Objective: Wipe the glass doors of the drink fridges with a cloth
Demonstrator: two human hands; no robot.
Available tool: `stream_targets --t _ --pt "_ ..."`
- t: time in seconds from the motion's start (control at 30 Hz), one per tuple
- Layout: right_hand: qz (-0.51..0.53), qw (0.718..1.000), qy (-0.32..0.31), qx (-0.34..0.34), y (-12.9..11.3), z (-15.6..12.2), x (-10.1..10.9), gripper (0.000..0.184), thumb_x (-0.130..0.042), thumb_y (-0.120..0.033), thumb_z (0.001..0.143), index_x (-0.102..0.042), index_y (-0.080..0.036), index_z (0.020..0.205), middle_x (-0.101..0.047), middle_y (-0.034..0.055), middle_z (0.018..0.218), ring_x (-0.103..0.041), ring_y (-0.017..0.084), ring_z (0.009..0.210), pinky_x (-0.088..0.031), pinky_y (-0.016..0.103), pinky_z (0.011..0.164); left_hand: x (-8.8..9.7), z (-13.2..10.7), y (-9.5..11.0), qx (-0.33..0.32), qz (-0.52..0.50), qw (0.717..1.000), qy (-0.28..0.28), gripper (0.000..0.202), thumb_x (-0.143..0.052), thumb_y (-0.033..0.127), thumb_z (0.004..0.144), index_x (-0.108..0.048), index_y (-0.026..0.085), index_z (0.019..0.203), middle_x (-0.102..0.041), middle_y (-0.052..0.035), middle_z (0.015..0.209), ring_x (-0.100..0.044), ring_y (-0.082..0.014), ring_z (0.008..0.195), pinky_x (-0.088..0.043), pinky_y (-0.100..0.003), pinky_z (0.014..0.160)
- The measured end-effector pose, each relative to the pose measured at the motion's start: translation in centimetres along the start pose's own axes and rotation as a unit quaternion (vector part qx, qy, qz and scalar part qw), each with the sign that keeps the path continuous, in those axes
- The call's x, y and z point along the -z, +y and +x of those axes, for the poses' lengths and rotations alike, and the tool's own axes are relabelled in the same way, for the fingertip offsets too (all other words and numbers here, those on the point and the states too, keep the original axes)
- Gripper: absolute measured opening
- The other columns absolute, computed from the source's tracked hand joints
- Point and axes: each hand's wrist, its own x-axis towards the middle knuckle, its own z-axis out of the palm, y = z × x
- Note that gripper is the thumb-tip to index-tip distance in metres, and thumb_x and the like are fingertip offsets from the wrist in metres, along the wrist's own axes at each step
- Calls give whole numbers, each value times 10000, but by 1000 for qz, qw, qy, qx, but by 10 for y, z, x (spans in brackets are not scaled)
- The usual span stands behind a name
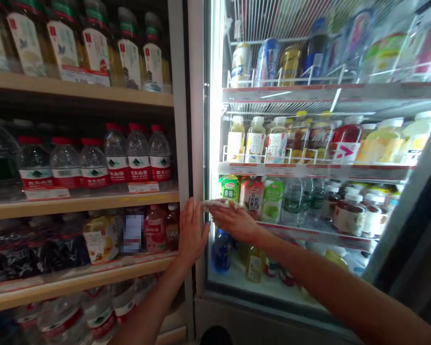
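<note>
My left hand (pixel 193 232) lies flat, fingers pointing up, against the upright frame (pixel 197 143) between the wooden shelves and the lit drinks fridge. Its fingers are stretched out and hold nothing. Just to its right, my right hand (pixel 233 219) reaches across at the fridge's left edge. Under its fingers is a thin, pale, folded piece that looks like a cloth (pixel 219 203), pressed near the frame. How far the fingers curl round it is hard to see. Behind the right hand stand green and red drink packs, including a green pack (pixel 229 187).
To the left, wooden shelves (pixel 82 199) carry red-capped water bottles (pixel 138 153) and other drinks. Wire fridge shelves (pixel 309 170) hold several rows of bottles and cans. A dark slanting edge (pixel 398 230) bounds the fridge at right. A dark rounded shape (pixel 216 336) shows at the bottom.
</note>
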Motion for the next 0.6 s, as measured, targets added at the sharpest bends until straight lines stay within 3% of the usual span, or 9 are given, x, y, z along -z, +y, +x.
stream_targets --t 0.07,0.17,0.23,0.33,0.4,0.47,0.53,0.6 --pt "-16 999 3 -38 17 3 9 318 -387 -236 927 -539 -218 1207 -452 -6 1389 -201 136 1383 11 412 1165 1 16 6 -16 -7 1000 13 634 -443 277 881 -150 201 1438 -212 -153 1503 -187 -265 1392 -246 -495 1099" --pt "-60 983 38 -167 39 8 21 326 -409 -244 917 -527 -212 1219 -388 25 1434 -198 185 1386 19 470 1153 -1 39 18 -22 -18 999 34 648 -445 272 879 -130 210 1442 -180 -145 1515 -168 -265 1397 -229 -497 1108" --pt "-65 986 36 -150 43 -1 27 335 -422 -215 905 -527 -215 1222 -392 27 1432 -183 179 1391 7 449 1159 -3 51 26 -24 -25 998 43 656 -449 271 876 -124 212 1443 -164 -143 1520 -161 -266 1399 -224 -496 1110" --pt "-50 996 7 -73 45 -40 42 332 -446 -217 892 -541 -249 1209 -445 -11 1394 -173 144 1392 -13 400 1167 -8 63 37 -37 -24 998 45 657 -453 272 876 -127 214 1444 -163 -143 1520 -153 -270 1400 -222 -499 1109" --pt "-72 990 17 -119 58 -74 62 322 -437 -252 900 -548 -260 1202 -456 -10 1385 -200 153 1384 -33 421 1159 -12 67 45 -50 -21 998 45 656 -454 287 881 -127 218 1445 -187 -144 1514 -157 -265 1400 -224 -502 1107" --pt "-122 963 52 -233 77 -105 85 346 -402 -264 910 -536 -246 1229 -418 30 1412 -251 193 1367 -84 462 1139 -17 68 59 -57 -20 997 42 656 -453 305 884 -125 219 1446 -201 -145 1510 -154 -260 1401 -230 -503 1104" --pt "-175 919 100 -340 90 -126 104 387 -381 -252 908 -503 -226 1274 -346 68 1455 -291 239 1348 -160 501 1104 -26 67 78 -62 -20 997 32 661 -458 313 883 -129 211 1447 -202 -146 1509 -136 -261 1404 -240 -502 1100" --pt "-201 887 135 -392 89 -138 111 424 -391 -229 893 -467 -205 1310 -280 90 1484 -275 267 1353 -219 508 1076 -36 64 102 -81 -20 996 13 666 -472 324 877 -149 199 1446 -216 -143 1505 -120 -269 1405 -243 -504 1098"
